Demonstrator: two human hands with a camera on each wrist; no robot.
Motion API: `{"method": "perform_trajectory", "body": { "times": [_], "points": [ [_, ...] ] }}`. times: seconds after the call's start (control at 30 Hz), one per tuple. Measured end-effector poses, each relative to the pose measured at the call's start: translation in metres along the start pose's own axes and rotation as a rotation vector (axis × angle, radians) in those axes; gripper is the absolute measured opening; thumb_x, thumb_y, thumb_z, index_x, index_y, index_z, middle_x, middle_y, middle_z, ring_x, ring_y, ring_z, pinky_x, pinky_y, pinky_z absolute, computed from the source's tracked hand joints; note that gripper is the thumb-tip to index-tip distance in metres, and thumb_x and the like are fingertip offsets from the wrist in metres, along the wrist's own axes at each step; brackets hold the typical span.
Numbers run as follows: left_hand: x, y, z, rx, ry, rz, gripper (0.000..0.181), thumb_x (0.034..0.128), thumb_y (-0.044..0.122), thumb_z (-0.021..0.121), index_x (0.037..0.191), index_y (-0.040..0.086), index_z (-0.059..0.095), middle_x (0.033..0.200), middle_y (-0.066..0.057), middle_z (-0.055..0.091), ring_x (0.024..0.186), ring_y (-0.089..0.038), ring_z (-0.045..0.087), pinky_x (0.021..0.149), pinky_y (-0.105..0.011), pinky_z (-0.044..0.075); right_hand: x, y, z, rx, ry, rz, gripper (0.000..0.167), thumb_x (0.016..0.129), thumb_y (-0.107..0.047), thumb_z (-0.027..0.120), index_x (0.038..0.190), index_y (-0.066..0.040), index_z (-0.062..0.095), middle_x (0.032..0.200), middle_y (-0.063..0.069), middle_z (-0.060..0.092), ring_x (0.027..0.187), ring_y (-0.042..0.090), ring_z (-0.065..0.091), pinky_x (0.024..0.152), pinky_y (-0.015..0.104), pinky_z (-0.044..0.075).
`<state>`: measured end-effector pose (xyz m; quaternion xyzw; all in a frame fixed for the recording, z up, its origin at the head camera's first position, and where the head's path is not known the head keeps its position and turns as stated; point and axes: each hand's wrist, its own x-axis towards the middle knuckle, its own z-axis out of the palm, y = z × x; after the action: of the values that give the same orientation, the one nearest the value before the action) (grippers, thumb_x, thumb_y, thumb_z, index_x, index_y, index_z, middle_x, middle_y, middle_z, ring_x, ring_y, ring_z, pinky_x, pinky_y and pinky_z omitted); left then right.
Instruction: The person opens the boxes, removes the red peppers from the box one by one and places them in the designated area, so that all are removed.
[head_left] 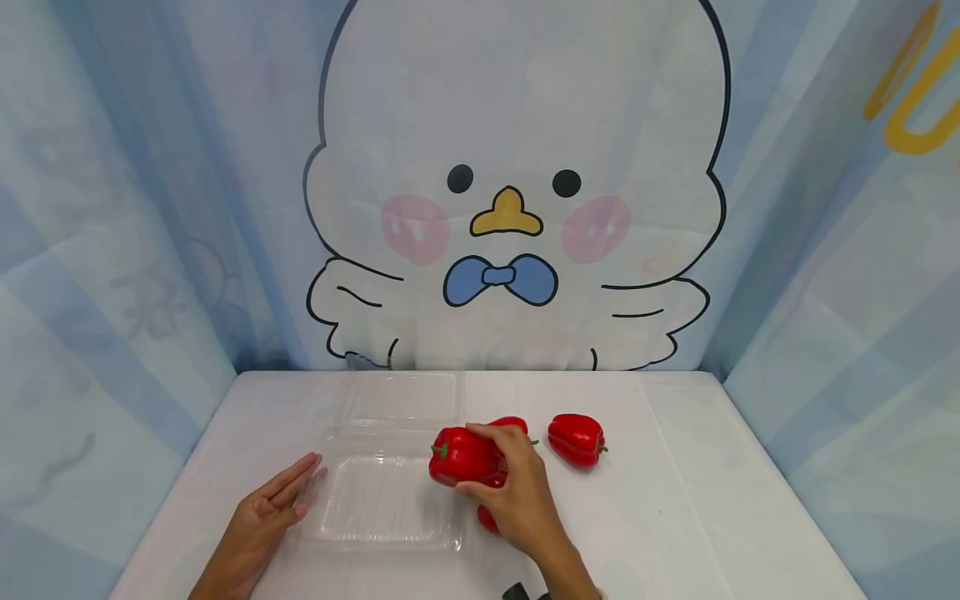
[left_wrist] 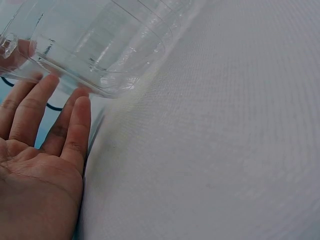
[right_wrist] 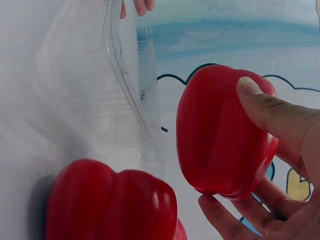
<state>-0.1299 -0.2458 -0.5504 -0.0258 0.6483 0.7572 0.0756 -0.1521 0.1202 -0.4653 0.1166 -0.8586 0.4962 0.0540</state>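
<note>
My right hand [head_left: 525, 500] grips a red bell pepper [head_left: 459, 457], thumb on one side and fingers on the other. The pepper is raised beside the right edge of a clear plastic clamshell container [head_left: 390, 546], its green stem pointing left. In the right wrist view, the held pepper [right_wrist: 220, 135] is above another red bell pepper [right_wrist: 110, 200]. The container lies with its lid [head_left: 401, 400] folded back. At its left side, my left hand [head_left: 258, 521] touches the wall with extended fingers [left_wrist: 32, 110]. No pepper shows in the container.
One bell pepper [head_left: 576, 440] lies farther right on the white table [head_left: 675, 517]. Another bell pepper [head_left: 510, 423] is partly hidden behind my right hand, and part of a bell pepper [head_left: 487, 518] shows below it. A patterned curtain [head_left: 510, 333] stands behind the table.
</note>
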Motion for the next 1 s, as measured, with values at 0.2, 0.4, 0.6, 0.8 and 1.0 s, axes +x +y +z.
{"method": "perform_trajectory", "body": {
  "times": [0.2, 0.4, 0.6, 0.8, 1.0],
  "points": [
    [0.000, -0.001, 0.000, 0.006, 0.009, -0.005, 0.072, 0.1062, 0.008, 0.064, 0.166, -0.002, 0.025, 0.147, 0.031, 0.057, 0.132, 0.013, 0.056, 0.103, -0.014, 0.053, -0.003, 0.006, -0.005, 0.034, 0.009, 0.026, 0.076, 0.076, -0.015, 0.096, 0.142, -0.036, 0.063, 0.135, -0.006, 0.061, 0.129, 0.021, 0.061, 0.099, 0.035, 0.063],
    [0.000, -0.001, 0.000, 0.019, 0.020, -0.014, 0.072, 0.1060, 0.011, 0.065, 0.166, 0.001, 0.027, 0.149, 0.031, 0.055, 0.133, 0.013, 0.055, 0.104, -0.015, 0.052, -0.007, 0.007, -0.012, 0.070, 0.024, 0.059, 0.076, 0.076, -0.013, 0.096, 0.141, -0.036, 0.063, 0.133, -0.005, 0.061, 0.127, 0.023, 0.062, 0.100, 0.036, 0.063],
    [0.001, -0.002, -0.001, -0.002, -0.012, 0.011, 0.070, 0.1072, 0.007, 0.062, 0.166, -0.002, 0.025, 0.147, 0.031, 0.058, 0.133, 0.013, 0.055, 0.103, -0.014, 0.052, -0.012, 0.010, -0.022, -0.002, 0.050, 0.090, 0.077, 0.075, -0.014, 0.097, 0.139, -0.040, 0.063, 0.128, -0.005, 0.062, 0.124, 0.022, 0.062, 0.100, 0.042, 0.063],
    [0.001, -0.002, -0.001, -0.005, -0.013, 0.011, 0.070, 0.1071, 0.007, 0.062, 0.166, -0.003, 0.024, 0.146, 0.031, 0.058, 0.132, 0.013, 0.055, 0.103, -0.014, 0.053, -0.018, 0.017, -0.033, -0.047, 0.084, 0.125, 0.077, 0.075, -0.015, 0.097, 0.142, -0.035, 0.063, 0.132, -0.003, 0.062, 0.126, 0.023, 0.062, 0.102, 0.046, 0.062],
    [0.000, 0.000, 0.001, 0.020, 0.027, -0.023, 0.072, 0.1058, 0.011, 0.065, 0.166, 0.000, 0.027, 0.150, 0.029, 0.055, 0.132, 0.014, 0.055, 0.104, -0.014, 0.052, -0.024, 0.024, -0.045, -0.077, 0.129, 0.182, 0.076, 0.076, -0.013, 0.096, 0.143, -0.032, 0.064, 0.139, -0.001, 0.061, 0.131, 0.025, 0.061, 0.103, 0.048, 0.062]
  ]
}}
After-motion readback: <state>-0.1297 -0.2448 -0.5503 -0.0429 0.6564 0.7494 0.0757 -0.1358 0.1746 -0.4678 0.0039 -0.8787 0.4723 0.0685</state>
